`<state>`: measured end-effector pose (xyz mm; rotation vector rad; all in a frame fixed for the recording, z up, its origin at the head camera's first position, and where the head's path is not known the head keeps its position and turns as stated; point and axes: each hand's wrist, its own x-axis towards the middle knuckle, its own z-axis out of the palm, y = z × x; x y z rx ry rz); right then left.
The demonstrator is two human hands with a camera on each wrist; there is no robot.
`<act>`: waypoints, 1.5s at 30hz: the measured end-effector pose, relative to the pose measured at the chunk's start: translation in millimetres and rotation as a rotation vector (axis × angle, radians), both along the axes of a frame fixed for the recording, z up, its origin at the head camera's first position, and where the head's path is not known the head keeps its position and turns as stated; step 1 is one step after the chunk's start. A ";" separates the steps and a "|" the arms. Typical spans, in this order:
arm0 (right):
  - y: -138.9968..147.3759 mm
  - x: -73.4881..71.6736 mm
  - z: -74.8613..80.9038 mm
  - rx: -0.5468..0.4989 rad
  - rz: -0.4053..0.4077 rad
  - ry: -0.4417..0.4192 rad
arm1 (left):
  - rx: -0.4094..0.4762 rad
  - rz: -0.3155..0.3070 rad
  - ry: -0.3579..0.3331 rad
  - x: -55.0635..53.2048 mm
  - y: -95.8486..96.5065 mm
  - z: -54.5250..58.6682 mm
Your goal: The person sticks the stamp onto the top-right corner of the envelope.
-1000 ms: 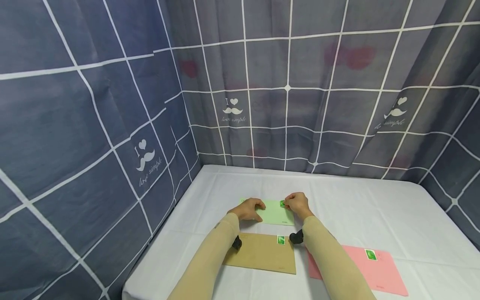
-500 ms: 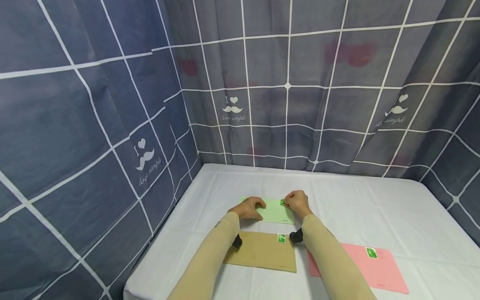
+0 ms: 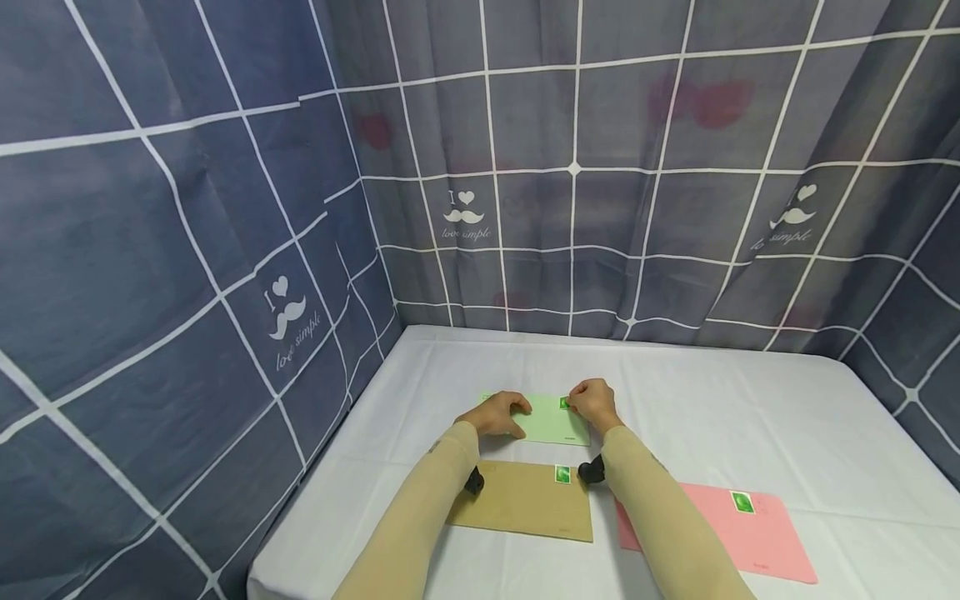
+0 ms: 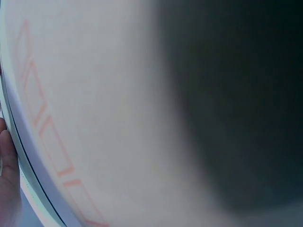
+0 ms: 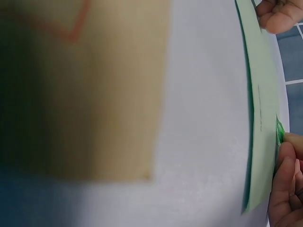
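Observation:
A light green envelope [image 3: 551, 428] lies flat on the table, partly under my left hand [image 3: 495, 414]. That hand rests on its left part, thumb and fingers spread apart and bent. At the envelope's upper right corner my right hand [image 3: 596, 403] pinches a small green stamp [image 3: 564, 402] between thumb and forefinger. From the right wrist, the stamp [image 5: 280, 130] shows slightly raised at the fingertips, at the edge of the envelope [image 5: 260, 90]. Nearer to me, below both hands, lies a brown envelope [image 3: 525, 504] with its own green stamp [image 3: 562, 474] at the upper right.
A pink envelope [image 3: 765, 546] bearing a green stamp [image 3: 742, 502] lies at the right front, partly hidden by my right forearm. White cloth covers the table [image 3: 697, 417]. Dark checked curtains [image 3: 540, 208] stand behind it and along its left side.
Both hands stay at the same spots on the green envelope, the right still pinching the stamp. The head view has tilted very slightly.

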<state>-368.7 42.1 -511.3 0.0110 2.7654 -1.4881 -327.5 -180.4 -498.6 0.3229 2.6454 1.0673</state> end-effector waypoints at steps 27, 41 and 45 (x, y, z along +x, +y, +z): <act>-4.6 2.8 3.9 0.124 -0.047 0.037 | 0.004 0.005 -0.015 2.3 1.8 3.4; -3.5 1.4 5.1 0.135 -0.041 0.035 | -0.007 0.009 -0.014 1.8 2.1 5.7; -3.7 1.7 3.5 0.130 -0.052 0.030 | -0.013 0.010 -0.017 2.1 2.3 5.3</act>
